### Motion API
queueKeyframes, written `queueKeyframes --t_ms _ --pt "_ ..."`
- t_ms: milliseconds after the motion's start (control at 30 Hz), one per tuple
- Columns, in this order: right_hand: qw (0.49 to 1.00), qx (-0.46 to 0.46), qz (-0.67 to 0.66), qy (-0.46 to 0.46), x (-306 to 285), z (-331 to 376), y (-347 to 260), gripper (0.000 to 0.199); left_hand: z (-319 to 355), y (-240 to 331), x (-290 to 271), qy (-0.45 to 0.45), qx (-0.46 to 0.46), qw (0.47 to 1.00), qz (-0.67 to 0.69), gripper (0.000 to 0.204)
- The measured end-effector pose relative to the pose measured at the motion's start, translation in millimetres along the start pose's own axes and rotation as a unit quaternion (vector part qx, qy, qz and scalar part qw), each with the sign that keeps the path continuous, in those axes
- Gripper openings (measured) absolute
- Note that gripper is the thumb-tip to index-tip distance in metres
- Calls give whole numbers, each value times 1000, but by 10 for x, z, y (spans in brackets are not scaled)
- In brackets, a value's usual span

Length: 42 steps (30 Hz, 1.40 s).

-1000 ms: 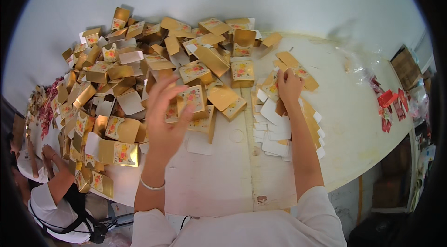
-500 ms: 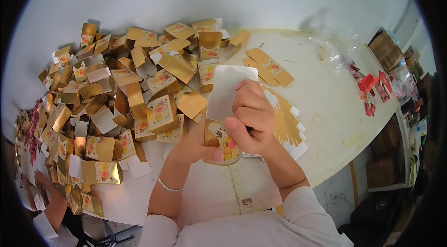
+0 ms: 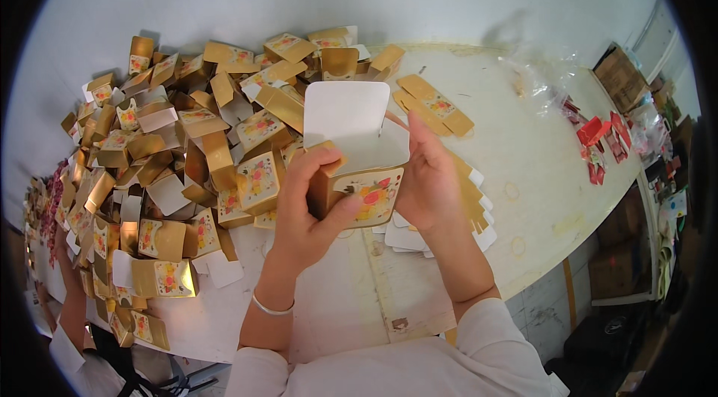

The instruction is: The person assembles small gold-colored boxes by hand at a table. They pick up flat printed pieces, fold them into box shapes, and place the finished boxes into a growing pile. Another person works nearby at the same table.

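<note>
A gold folding carton [image 3: 374, 196] with a colourful flower print is held above the table, its white inside showing and a rounded white flap standing up at the back. My left hand [image 3: 303, 206] grips its left side, thumb on the printed front and fingers over the side flap. Along the right side lies my right hand [image 3: 432, 180], fingers stretched and palm turned to the carton; part of its fingers is hidden behind the wall. Below and behind that hand, a fanned stack of flat cartons [image 3: 479, 206] rests on the table.
A large heap of opened gold cartons [image 3: 187, 165] covers the left of the table [image 3: 553, 180]. Two flat cartons [image 3: 434, 107] lie beyond my right hand. Clear plastic [image 3: 542, 83] and red packets [image 3: 594, 131] sit far right. Another person's arm [image 3: 71, 285] reaches in at lower left.
The carton has gone from flattened to opened out into a box, moving slightly up and left. My right hand has released its grip on the front and moved to the right side.
</note>
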State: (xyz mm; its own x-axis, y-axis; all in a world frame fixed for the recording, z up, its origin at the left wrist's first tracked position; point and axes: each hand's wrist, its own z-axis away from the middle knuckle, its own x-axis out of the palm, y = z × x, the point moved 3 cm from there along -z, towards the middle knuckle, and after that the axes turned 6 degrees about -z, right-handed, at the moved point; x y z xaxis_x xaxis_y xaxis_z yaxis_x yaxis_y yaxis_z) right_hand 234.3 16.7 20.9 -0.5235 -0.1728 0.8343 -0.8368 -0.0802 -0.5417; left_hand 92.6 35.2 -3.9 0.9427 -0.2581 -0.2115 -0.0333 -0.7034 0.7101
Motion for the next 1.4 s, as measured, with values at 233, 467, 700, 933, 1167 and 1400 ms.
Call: queueKeyframes --t_ms 233,467,700,933,1167,1400 --pt "995 -22 92 -10 -33 -22 70 41 -4 100 -42 -18 -73 996 51 32" --pt "965 -145 209 -61 -24 -55 31 31 -56 87 -80 2 -137 974 181 43" --pt "934 -167 296 -107 -2 -19 -72 18 -81 126 -102 -17 -109 975 193 60" --pt "928 -157 332 -66 -27 -19 -99 24 -71 170 -109 -29 -128 969 208 69" --pt "899 -208 351 -159 42 -7 -45 25 -86 174 -141 -6 -122 972 200 57" --pt "846 -223 428 -226 66 2 -29 21 -59 119 -136 4 -125 976 178 25"
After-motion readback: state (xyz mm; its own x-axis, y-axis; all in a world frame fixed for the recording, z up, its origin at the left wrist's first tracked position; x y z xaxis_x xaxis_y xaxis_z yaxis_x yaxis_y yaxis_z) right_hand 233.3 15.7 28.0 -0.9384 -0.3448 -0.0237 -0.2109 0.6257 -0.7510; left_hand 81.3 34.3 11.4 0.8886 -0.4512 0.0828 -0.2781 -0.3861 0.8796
